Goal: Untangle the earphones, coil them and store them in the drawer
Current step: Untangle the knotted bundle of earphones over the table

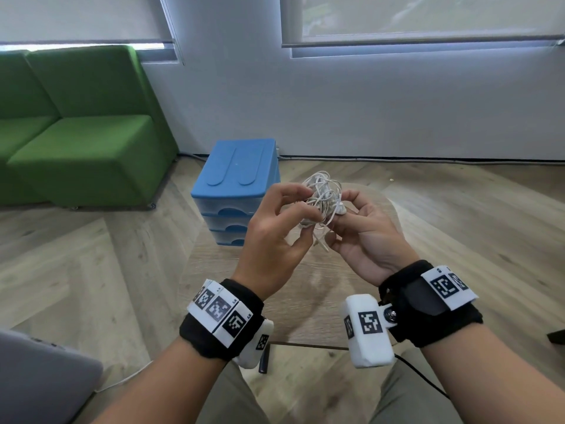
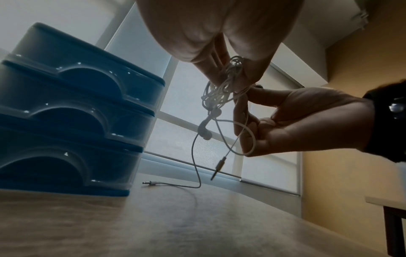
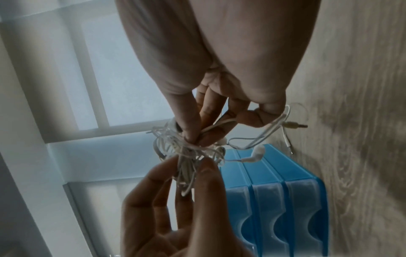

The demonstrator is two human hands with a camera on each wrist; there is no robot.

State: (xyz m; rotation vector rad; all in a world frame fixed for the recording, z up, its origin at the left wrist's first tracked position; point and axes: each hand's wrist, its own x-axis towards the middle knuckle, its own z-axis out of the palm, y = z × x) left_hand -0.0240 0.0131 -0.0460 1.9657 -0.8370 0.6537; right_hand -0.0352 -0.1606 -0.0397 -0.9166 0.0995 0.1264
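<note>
Earphones (image 1: 321, 203) are a knotted white bundle pinched between left hand (image 1: 275, 237) and right hand (image 1: 363, 240): untangling underway. Next, tease 1 loop free.

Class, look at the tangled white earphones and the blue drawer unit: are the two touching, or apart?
Apart. In the left wrist view the earphones hang bunched in the fingers of both hands, with clear window background between them and the blue drawer unit.

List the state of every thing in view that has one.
earphones: tangled, held up between both hands
left hand: fingers pinch the tangle
right hand: fingers pinch the tangle
drawer unit: all three drawers closed
jack plug: lying on the table
window blinds: lowered
</note>
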